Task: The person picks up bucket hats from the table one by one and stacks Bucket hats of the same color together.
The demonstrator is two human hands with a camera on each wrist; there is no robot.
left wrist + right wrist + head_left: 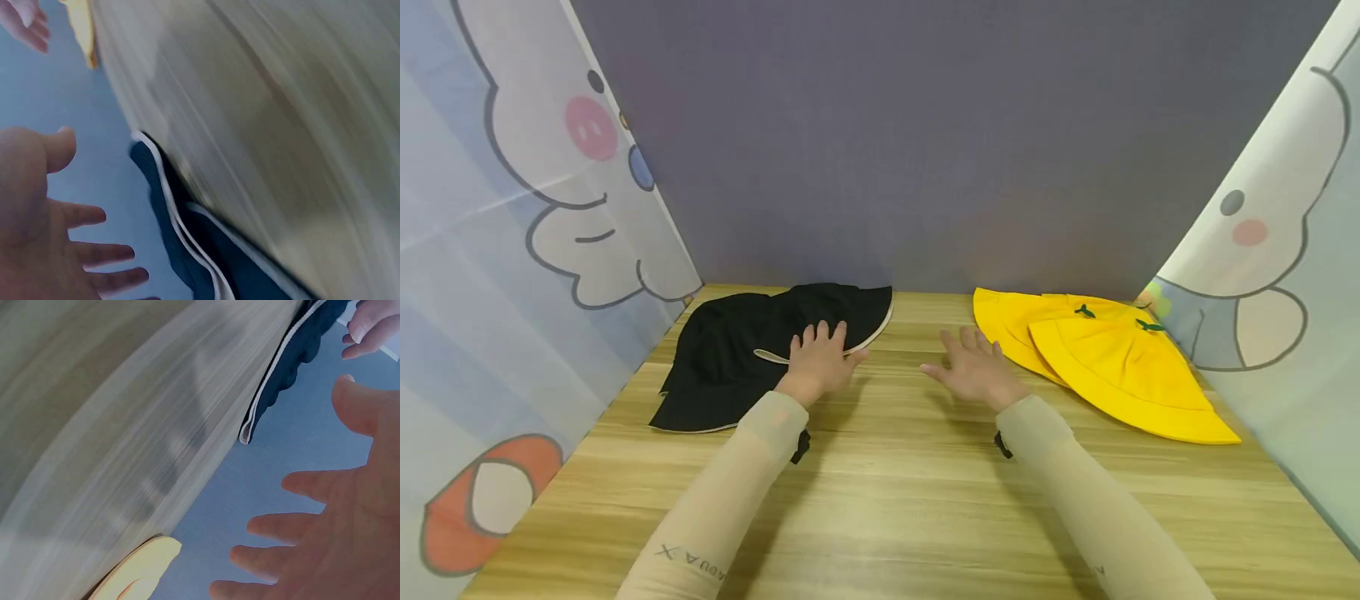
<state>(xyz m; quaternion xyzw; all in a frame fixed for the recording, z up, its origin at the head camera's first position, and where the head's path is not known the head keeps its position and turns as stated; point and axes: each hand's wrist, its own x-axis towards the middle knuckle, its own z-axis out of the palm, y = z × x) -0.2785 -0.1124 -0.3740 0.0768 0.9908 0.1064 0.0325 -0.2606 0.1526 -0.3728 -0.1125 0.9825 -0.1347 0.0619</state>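
Observation:
Two black bucket hats (722, 350) with pale brim edging lie overlapping at the left of the wooden table. My left hand (822, 360), fingers spread, hovers over the right part of these hats and holds nothing. In the left wrist view the hats' brims (181, 231) show below the outstretched fingers. Two yellow bucket hats (1120, 358) with small green sprouts on top overlap at the right. My right hand (976, 367) is spread beside their left brim, palm down with nothing in it. A yellow brim (137, 569) shows near its fingers in the right wrist view.
The wooden table (895, 500) runs back to a grey panel (925, 150). Curtains with cartoon animals, one on the left (467, 317) and one on the right (1285, 400), close in both sides. Between the two groups of hats lies a strip of bare wood.

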